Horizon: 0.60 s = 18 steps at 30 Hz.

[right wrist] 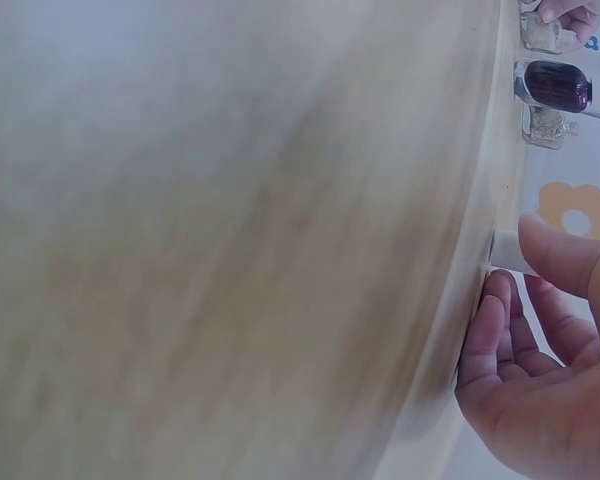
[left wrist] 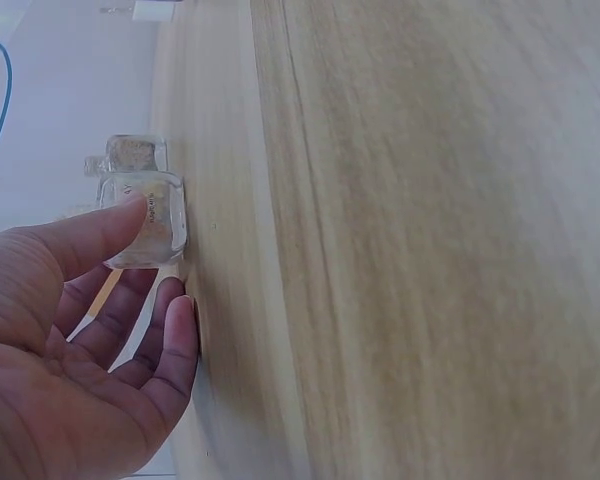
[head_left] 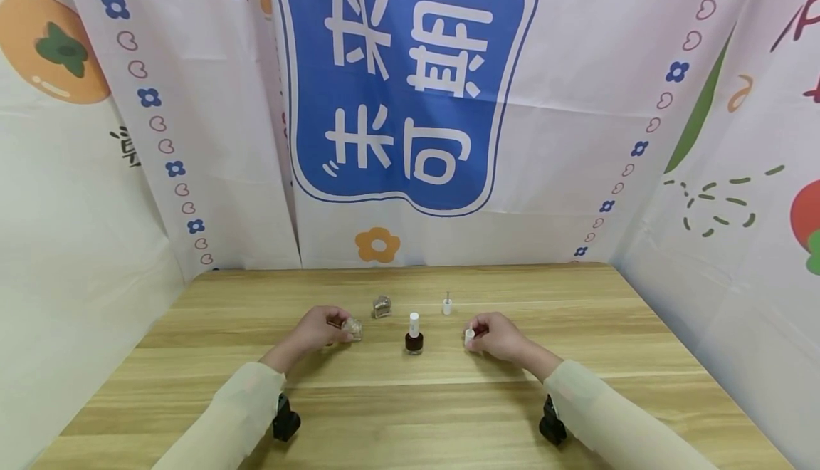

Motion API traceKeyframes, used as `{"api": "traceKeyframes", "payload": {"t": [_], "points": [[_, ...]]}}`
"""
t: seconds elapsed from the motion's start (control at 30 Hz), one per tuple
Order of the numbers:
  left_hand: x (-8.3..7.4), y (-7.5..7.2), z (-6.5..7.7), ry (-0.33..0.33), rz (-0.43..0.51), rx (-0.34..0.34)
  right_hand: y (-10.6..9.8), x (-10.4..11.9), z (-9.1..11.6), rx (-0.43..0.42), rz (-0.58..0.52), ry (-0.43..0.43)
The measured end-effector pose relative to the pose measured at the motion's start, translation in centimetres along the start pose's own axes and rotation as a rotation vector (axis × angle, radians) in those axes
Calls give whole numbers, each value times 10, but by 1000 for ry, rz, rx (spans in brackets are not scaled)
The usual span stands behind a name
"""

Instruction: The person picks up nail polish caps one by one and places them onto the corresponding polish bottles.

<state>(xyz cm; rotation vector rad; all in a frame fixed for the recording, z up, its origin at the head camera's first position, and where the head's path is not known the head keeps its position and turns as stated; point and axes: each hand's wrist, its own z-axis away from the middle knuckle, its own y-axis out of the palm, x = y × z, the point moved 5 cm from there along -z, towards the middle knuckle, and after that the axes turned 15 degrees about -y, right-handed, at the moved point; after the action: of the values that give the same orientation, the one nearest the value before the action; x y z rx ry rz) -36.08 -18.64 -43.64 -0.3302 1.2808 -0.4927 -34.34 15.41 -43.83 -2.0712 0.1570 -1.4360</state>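
My left hand (head_left: 318,329) pinches a small square clear glass nail polish bottle (left wrist: 162,222) between thumb and fingers, its base at the tabletop. A second uncapped bottle (head_left: 381,306) with glittery contents stands just behind it. At the middle is a dark red nail polish bottle (head_left: 414,342), upright, its white cap on. My right hand (head_left: 500,336) pinches a white brush cap (head_left: 470,335) at table level, the fingers hiding part of it. Another white brush cap (head_left: 447,306) stands farther back with its brush pointing up.
Everything stands on a wood-grain table (head_left: 410,413). Behind it hangs a white printed cloth (head_left: 551,171) with a blue panel, and similar cloth rises at both sides. A black wrist camera (head_left: 285,419) sits below the left sleeve, another (head_left: 552,424) below the right.
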Motion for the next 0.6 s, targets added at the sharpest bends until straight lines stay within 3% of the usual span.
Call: {"api": "traceKeyframes", "payload": {"t": [0.37,0.6], "points": [[-4,-2,5,1,-30,-1,-6,5,-1,11,3,6],[-9,-3,7,4,9,22,-11,14,0,15,-32,0]]}}
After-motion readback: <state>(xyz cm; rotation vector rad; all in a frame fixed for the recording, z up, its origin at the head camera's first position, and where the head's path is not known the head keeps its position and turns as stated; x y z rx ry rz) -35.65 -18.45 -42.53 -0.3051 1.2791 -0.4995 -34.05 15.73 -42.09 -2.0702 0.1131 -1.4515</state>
